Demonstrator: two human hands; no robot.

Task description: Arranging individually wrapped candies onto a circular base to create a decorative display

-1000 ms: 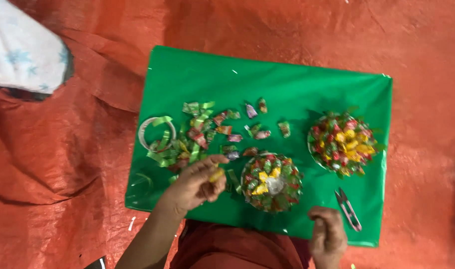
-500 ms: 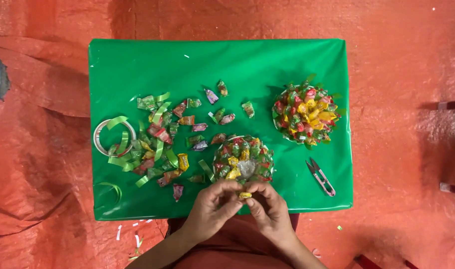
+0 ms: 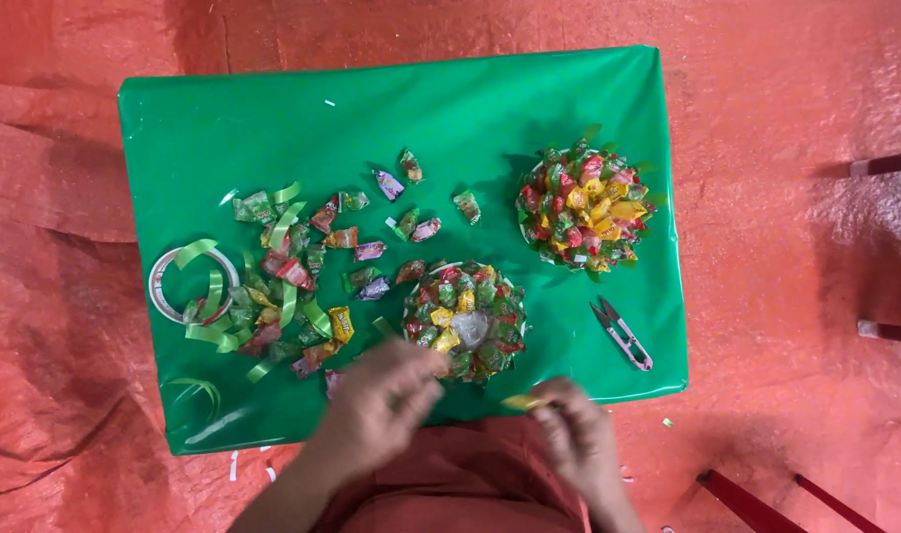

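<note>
A green-covered table (image 3: 470, 109) holds a round ring of wrapped candies (image 3: 465, 319) near its front edge. My left hand (image 3: 381, 400) hovers just left of and below that ring, blurred, its fingers curled; whether it holds anything I cannot tell. My right hand (image 3: 574, 434) is at the front edge, pinching a yellow wrapped candy (image 3: 523, 402). A fuller candy ring (image 3: 584, 207) sits at the right. Loose wrapped candies (image 3: 302, 266) and green ribbon strips lie scattered at the left.
A roll of clear tape (image 3: 179, 284) lies at the table's left side. Small thread snips (image 3: 623, 334) rest right of the near ring. Orange sheeting (image 3: 786, 99) covers the floor, with red chair legs (image 3: 890, 163) at the right.
My hands, joined on one candy below the ring half a second ago, have parted: the left moved left, the right moved right with the yellow candy. The camera view steadied over the table.
</note>
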